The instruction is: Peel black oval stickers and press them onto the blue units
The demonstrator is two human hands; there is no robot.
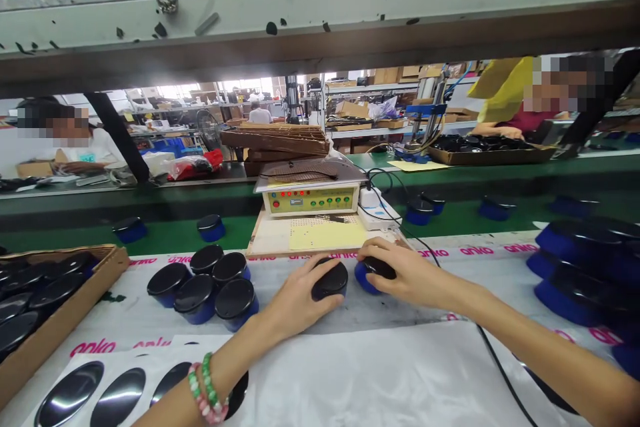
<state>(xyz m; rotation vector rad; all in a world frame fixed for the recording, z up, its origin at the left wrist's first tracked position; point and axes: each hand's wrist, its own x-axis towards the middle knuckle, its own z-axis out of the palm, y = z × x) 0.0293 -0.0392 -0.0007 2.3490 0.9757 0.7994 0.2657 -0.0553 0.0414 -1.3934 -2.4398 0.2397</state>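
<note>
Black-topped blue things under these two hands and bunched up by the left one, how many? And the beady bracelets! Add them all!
Black-topped blue pieces: 7 (5 bunched, 1 at the left hand, 1 at the right hand)
Bead bracelets: 2
Total: 9

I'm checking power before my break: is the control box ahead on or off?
On: red indicator lights glow on the front of the control box.

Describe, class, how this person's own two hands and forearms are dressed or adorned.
The left hand is ungloved; two beaded bracelets, in green, pink and whitish round beads, circle that wrist. The right hand is ungloved too, with no bracelet visible. Neither forearm shows a sleeve.
</note>
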